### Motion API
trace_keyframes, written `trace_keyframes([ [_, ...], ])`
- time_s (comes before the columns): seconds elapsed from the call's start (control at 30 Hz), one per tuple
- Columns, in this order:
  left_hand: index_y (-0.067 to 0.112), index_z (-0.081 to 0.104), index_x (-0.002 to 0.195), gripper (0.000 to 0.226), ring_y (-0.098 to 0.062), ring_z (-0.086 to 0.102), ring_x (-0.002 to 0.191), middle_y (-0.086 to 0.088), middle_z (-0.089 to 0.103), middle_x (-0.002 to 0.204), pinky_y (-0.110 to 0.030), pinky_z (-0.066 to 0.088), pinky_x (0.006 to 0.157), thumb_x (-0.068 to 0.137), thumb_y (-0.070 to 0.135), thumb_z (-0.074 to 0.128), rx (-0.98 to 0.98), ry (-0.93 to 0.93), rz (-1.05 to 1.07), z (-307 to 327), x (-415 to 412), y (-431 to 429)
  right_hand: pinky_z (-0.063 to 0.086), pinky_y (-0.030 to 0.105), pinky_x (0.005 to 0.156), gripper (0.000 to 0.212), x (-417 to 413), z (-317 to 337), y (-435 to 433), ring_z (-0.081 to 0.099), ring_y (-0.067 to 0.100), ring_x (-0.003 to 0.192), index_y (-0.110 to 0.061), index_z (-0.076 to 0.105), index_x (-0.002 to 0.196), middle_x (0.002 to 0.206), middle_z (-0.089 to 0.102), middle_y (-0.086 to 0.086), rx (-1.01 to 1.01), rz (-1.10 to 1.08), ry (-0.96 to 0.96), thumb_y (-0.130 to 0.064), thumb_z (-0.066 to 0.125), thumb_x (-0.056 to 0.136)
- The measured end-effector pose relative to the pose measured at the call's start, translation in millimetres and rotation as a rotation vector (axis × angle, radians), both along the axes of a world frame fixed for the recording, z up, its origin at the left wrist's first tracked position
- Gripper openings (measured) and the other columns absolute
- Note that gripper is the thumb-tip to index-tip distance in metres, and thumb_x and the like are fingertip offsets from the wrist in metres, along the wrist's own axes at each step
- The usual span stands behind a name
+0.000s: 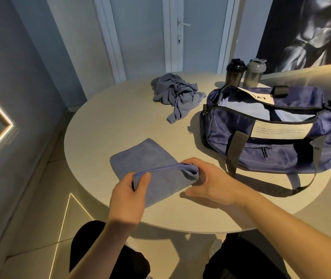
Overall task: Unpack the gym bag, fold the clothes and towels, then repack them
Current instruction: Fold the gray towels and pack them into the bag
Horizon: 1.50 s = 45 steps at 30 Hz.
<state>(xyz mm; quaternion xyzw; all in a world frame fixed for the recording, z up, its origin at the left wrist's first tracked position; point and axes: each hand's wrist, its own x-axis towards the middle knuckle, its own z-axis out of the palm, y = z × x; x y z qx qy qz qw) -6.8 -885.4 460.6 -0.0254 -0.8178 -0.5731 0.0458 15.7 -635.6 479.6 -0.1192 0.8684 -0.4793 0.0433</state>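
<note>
Towel [138, 158] folding, near bench [120, 109] front edge: pinching stitched hem with left hand [127, 198], gripping folded end with right hand [213, 184]; judging it soft, light, limp, best taking by corners.

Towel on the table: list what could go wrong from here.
1. The left hand and right hand pinch only the hemmed edge of the towel, so the fold may come out skewed.
2. The towel's near corner lies close to the edge of the table; a tug toward the person could slide it off.
3. The strap of the bag trails on the table beside the right hand and might snag it.
</note>
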Motion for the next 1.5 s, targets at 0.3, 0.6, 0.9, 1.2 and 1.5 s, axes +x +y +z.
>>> trace_keyframes([
  [0.3, 0.029, 0.067, 0.087, 0.027, -0.024, 0.069, 0.084, 0.002, 0.071, 0.086, -0.054, 0.057, 0.076, 0.087, 0.056, 0.063, 0.066, 0.000, 0.011, 14.9, -18.1, -15.1, 0.049, 0.023, 0.076, 0.017, -41.4, 8.0, -25.7, 0.062, 0.018, 0.089, -0.018, 0.072, 0.105, 0.094, 0.070, 0.000, -0.130, -0.160, 0.081, -0.029, 0.059, 0.101],
  [0.6, 0.029, 0.062, 0.091, 0.026, -0.012, 0.066, 0.082, 0.011, 0.065, 0.092, -0.049, 0.058, 0.074, 0.091, 0.054, 0.058, -0.142, 0.073, 0.053, 22.6, -77.9, -33.0, 0.046, 0.029, 0.071, 0.018, -108.5, 22.7, -53.5, 0.057, 0.013, 0.077, -0.024, 0.066, 0.087, 0.081, 0.066, -0.005, 0.028, -0.237, 0.227, -0.034, 0.060, 0.101],
  [0.9, 0.023, 0.062, 0.082, 0.017, -0.015, 0.062, 0.074, 0.009, 0.064, 0.081, -0.036, 0.053, 0.066, 0.093, 0.036, 0.063, -0.292, 0.048, 0.078, 4.0, -113.7, -48.2, 0.042, 0.035, 0.066, 0.038, -164.9, 8.5, -66.2, 0.053, 0.024, 0.074, -0.009, 0.063, 0.084, 0.082, 0.064, 0.012, 0.291, -0.314, -0.030, -0.042, 0.053, 0.100],
  [1.2, 0.031, 0.058, 0.090, 0.010, -0.011, 0.064, 0.080, 0.014, 0.064, 0.087, -0.040, 0.057, 0.075, 0.088, 0.026, 0.066, -0.243, 0.023, 0.142, -12.7, -126.9, -50.5, 0.037, 0.034, 0.060, 0.053, -168.6, -6.3, -72.2, 0.049, 0.025, 0.066, -0.006, 0.056, 0.074, 0.072, 0.059, 0.012, 0.291, -0.416, -0.069, -0.050, 0.045, 0.102],
  [1.5, 0.033, 0.061, 0.096, 0.011, -0.012, 0.064, 0.084, 0.013, 0.066, 0.093, -0.041, 0.057, 0.078, 0.091, 0.024, 0.062, -0.319, 0.024, 0.150, -8.0, -131.2, -54.1, 0.031, 0.034, 0.054, 0.048, -167.0, -17.6, -82.7, 0.051, 0.027, 0.070, -0.017, 0.046, 0.069, 0.070, 0.053, 0.004, 0.418, -0.452, -0.002, -0.048, 0.034, 0.105],
])
